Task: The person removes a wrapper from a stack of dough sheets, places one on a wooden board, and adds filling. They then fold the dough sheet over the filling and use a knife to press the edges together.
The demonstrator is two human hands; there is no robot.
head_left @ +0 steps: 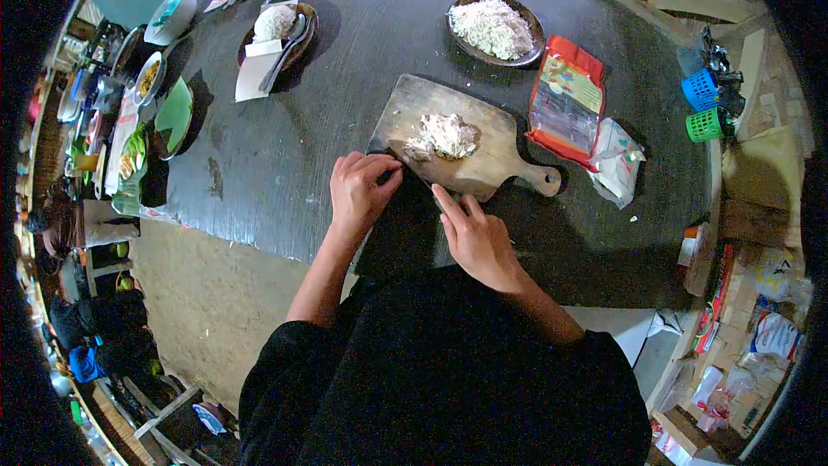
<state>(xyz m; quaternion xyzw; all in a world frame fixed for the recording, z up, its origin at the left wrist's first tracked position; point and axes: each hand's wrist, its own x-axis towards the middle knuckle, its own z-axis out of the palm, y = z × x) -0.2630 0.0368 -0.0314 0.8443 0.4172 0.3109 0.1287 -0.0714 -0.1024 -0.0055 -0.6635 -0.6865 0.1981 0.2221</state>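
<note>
A wooden cutting board [493, 174] with a holed handle lies on the dark table, bearing a small heap of pale shredded food [444, 135]. At its near-left edge is my left hand [366, 190], thumb and fingers pinched together. My right hand [477, 237] is at the near edge, its index finger stretched toward the board and the other fingers curled under. A thin dark edge runs between the two hands along the board. What either hand holds is too hidden to tell.
Beyond the board stands a plate [539, 33] of white shreds. A red plastic package [566, 99] and white packet [617, 162] lie right. Plated rice [274, 23] sits at the back left, near a green leaf-like piece [174, 116]. Blue and green baskets [705, 124] flank the right edge.
</note>
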